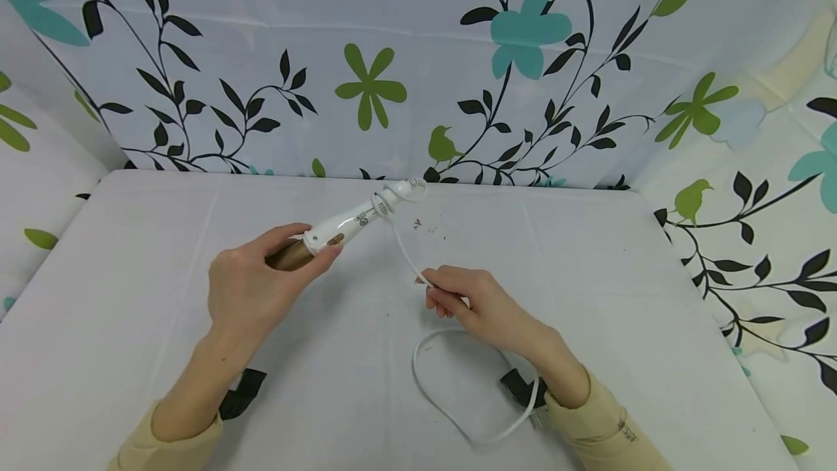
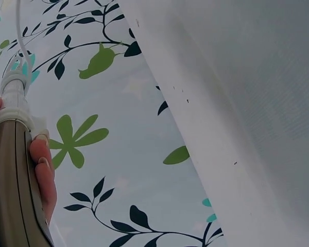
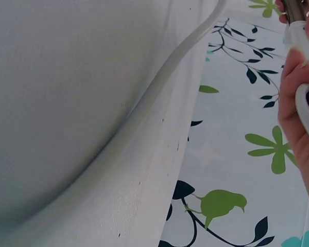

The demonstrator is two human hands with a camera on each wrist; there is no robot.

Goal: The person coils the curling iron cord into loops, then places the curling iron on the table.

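Note:
My left hand [image 1: 258, 278] grips a hair iron [image 1: 343, 230] by its bronze part, with the white handle pointing up and away to the right. A white cord [image 1: 404, 251] is wound around the handle's far end. From there it runs down to my right hand [image 1: 480, 304], where thumb and fingers pinch it. In the left wrist view, fingers [image 2: 44, 170] curl along the bronze body [image 2: 15, 180]. The right wrist view shows the cord [image 3: 180, 54] crossing close to the camera. Past my right hand, the cord hangs in a loose loop [image 1: 451, 420] near the right sleeve.
A metal-pronged plug [image 1: 538, 420] lies beside the right sleeve. Black pieces show at the left wrist [image 1: 243, 392] and right wrist [image 1: 519, 385]. Small brown specks [image 1: 418, 224] dot the white tabletop [image 1: 575, 253]. Patterned curtains [image 1: 405, 13] enclose the back and sides.

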